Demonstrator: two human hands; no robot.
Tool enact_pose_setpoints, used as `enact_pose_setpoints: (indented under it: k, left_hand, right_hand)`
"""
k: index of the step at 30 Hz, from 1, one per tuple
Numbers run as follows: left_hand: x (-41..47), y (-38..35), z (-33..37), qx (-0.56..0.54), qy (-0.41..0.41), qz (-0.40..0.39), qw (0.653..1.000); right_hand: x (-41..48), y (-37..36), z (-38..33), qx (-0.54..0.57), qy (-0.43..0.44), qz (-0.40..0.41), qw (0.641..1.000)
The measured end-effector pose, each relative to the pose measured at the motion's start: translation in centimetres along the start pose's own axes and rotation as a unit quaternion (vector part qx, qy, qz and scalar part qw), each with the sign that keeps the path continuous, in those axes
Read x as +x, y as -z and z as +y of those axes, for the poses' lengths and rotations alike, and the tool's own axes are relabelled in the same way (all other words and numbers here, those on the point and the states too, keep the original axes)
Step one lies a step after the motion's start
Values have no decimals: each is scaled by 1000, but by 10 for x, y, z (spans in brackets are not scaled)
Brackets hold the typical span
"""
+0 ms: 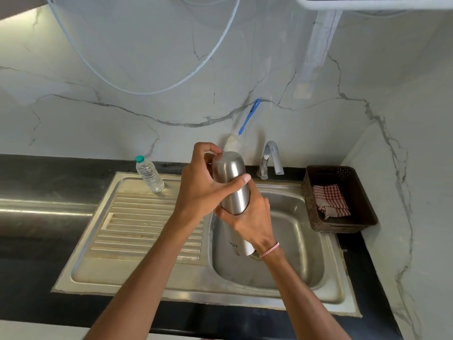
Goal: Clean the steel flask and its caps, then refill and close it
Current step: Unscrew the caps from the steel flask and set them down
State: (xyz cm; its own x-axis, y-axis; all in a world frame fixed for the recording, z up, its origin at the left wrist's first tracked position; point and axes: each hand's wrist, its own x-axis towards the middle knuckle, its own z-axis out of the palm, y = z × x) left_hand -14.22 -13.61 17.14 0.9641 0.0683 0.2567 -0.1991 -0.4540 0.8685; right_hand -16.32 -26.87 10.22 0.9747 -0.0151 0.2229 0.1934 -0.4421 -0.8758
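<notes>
Held steel flask tilted over the sink, left hand wrapped round its upper end, fingers curled on it. Gripped mid-body with right hand, fingers curled round the steel. Spotted plastic bottle upright on far left drainboard, checked cloth in basket on the surface at right, blue brush against far wall.

Both forearms are bare. Round the wrist of the right hand sits a thin thread bracelet (twisted pink and white strands).
</notes>
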Motion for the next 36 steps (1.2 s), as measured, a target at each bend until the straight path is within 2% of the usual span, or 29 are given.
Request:
enact_pose_setpoints:
  k: [4,10,12,15,19,21,25,28,31,36]
  left_hand:
    - [0,-2,-1,91,-46,45,994]
    - [4,5,3,27,-8,104,994]
    - [6,10,3,-52,34,85,994]
    - [7,18,-11,-180,117,28,976]
    - [1,27,-45,-266,154,-27,951]
    - [-4,30,-63,-274,157,-46,948]
    - [-15,38,-103,-213,148,-22,965]
    - [-24,46,-140,-111,142,32,983]
    - [-38,51,-185,-3,160,60,985]
    - [-62,47,-258,129,199,15,971]
  right_hand:
    - [-4,-4,4,-29,15,15,999]
    - [-5,-6,11,-49,8,7,999]
    - [-5,-6,14,-54,4,9,998]
    - [-3,-5,16,-61,-1,13,998]
    - [1,-8,20,-66,-4,19,998]
    - [3,-10,24,-63,-3,14,998]
    - [3,-13,32,-62,-6,4,998]
    - [2,-18,39,-57,-19,5,998]
    - [1,-25,45,-60,-33,1,998]
    - [1,-38,55,-72,-39,-15,997]
